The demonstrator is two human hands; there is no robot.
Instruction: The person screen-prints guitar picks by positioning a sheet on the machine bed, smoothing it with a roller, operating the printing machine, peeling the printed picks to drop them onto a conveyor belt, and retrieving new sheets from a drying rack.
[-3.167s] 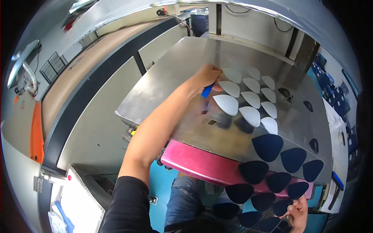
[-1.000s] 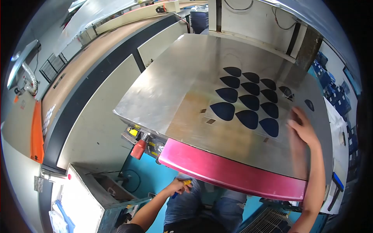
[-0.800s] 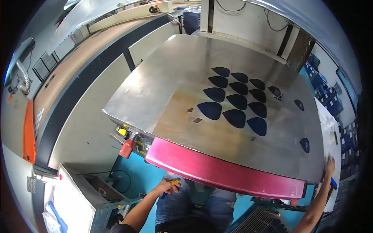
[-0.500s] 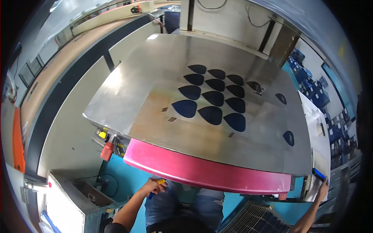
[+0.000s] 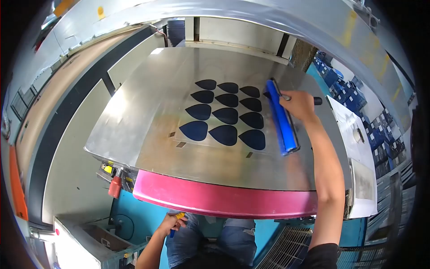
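Observation:
My right hand (image 5: 299, 105) is closed on a blue roller (image 5: 281, 117) with a dark handle, held over the right part of the metal table (image 5: 206, 168). Left of the roller, dark teardrop-shaped pieces (image 5: 223, 135) lie in rows on the metal surface. Low in the view, my left hand (image 5: 171, 222) is wrapped round a small tool with a yellow end (image 5: 180, 215) and a blue end, near my left thigh. The roller partly covers a dark piece beside the rows.
A pink bar (image 5: 224, 198) runs along the table's front edge. A red handle (image 5: 115, 186) hangs at its left. White sheets (image 5: 356, 148) lie on the right, with a wire rack (image 5: 286, 246) below. Blue stacks (image 5: 374, 134) stand beyond.
My right hand has picked up the roller from the right side and brought it over the table. The view has shifted. My left hand still holds the small tool near my thigh.

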